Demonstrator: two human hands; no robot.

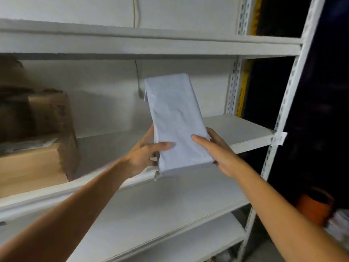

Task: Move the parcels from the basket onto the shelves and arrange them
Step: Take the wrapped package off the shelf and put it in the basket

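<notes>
- Evidently, the shelf [236, 129] lip could be snagged by a loose bottom flap.
- At the shelf's left end, the cardboard box [34, 161] could be bumped.
- Above the shelf's front edge, the parcel [175, 121] is gripped low by the left hand [143, 156] and right hand [221, 150]; tipping is risked.

The parcel [175, 118] is long and flat, wrapped in pale blue-grey plastic. It stands on end, top leaning a bit left, held up over the front edge of the white shelf [236, 129], right of a brown box [34, 163]
</notes>
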